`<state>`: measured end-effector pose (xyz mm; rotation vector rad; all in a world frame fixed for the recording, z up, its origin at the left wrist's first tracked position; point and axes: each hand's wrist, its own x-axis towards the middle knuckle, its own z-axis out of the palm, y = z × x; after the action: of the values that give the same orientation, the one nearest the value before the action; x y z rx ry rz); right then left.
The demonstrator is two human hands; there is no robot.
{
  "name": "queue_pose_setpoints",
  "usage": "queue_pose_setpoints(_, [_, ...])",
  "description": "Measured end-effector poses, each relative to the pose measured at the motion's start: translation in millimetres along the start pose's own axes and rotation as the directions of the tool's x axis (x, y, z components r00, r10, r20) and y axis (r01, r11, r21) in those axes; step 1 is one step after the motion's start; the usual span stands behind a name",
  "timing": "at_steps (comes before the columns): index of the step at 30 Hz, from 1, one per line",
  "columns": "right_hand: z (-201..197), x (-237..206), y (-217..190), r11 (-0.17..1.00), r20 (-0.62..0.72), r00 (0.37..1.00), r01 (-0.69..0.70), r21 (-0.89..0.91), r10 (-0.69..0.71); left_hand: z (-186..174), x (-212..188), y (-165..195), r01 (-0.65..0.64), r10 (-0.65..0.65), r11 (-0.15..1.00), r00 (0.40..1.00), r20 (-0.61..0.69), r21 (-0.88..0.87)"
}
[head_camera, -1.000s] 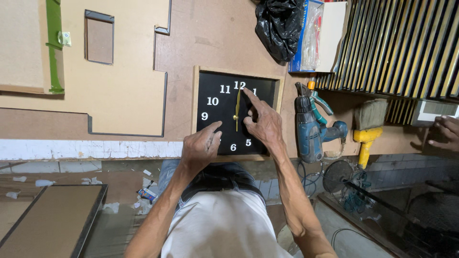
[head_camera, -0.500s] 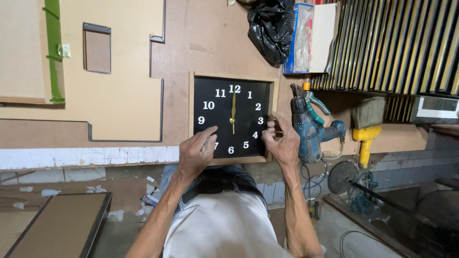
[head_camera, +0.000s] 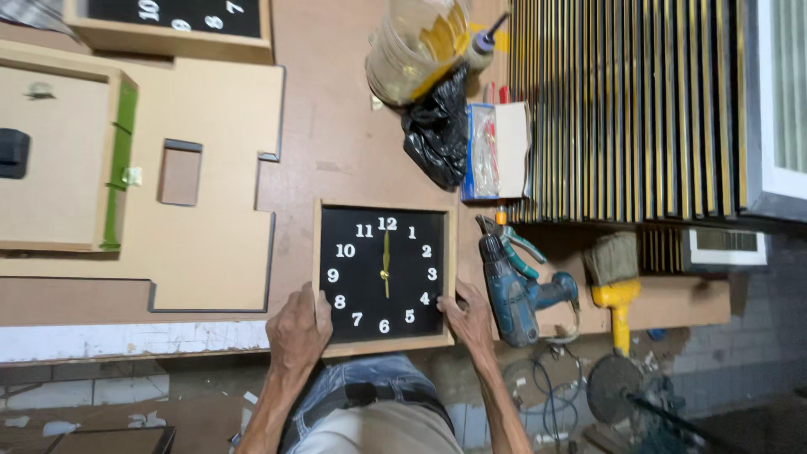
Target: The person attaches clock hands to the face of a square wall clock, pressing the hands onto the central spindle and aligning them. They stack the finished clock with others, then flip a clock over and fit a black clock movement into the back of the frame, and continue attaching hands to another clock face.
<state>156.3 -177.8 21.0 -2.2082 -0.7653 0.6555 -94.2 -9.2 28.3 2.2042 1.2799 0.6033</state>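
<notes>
A square wall clock (head_camera: 383,273) with a black face, white numerals, gold hands and a light wooden frame lies flat on the brown workbench (head_camera: 336,151) in front of me. My left hand (head_camera: 298,330) grips its lower left corner, thumb on the frame. My right hand (head_camera: 465,318) holds the lower right corner. Both gold hands of the clock stand in a vertical line across the face.
A blue power drill (head_camera: 510,290) lies right of the clock, with pliers (head_camera: 504,237), a yellow-handled brush (head_camera: 616,282) and a small open box (head_camera: 494,151). A black bag (head_camera: 437,133), a plastic jar (head_camera: 416,46), stacked frames (head_camera: 626,109), cut boards (head_camera: 193,202) and another clock (head_camera: 176,17) surround it.
My right hand left the clock face and took the lower right corner. The left hand stays at the lower left. The view now shows more of the bench behind the clock.
</notes>
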Motion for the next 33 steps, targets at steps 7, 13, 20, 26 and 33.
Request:
queue_pose_setpoints(7, [-4, -39, -43, 0.754, 0.386, 0.898, -0.400, 0.521, 0.209, -86, 1, -12, -0.088, 0.071, 0.994, 0.969, -0.235, -0.063])
queue_pose_setpoints(13, [100, -69, -105, 0.673, 0.653, 0.752, -0.530, 0.517, 0.091, -204, -22, -113, -0.091, 0.063, 0.995, 0.912, -0.406, -0.049])
queue_pose_setpoints(20, [321, -80, -227, 0.619, 0.790, 0.557, -0.533, 0.576, -0.256, -404, -73, -262, 0.186, -0.187, 0.981, 0.827, -0.530, -0.057])
queue_pose_setpoints(26, [431, -73, -421, 0.478, 0.734, 0.651, -0.591, 0.650, -0.192, -481, -151, -351, 0.201, -0.587, 0.805, 0.405, -0.701, -0.558])
queue_pose_setpoints(33, [602, -50, -752, 0.393, 0.623, 0.485, -0.497, 0.774, -0.614, -389, -216, -510, 0.337, -0.895, 0.392, 0.356, -0.270, -0.856])
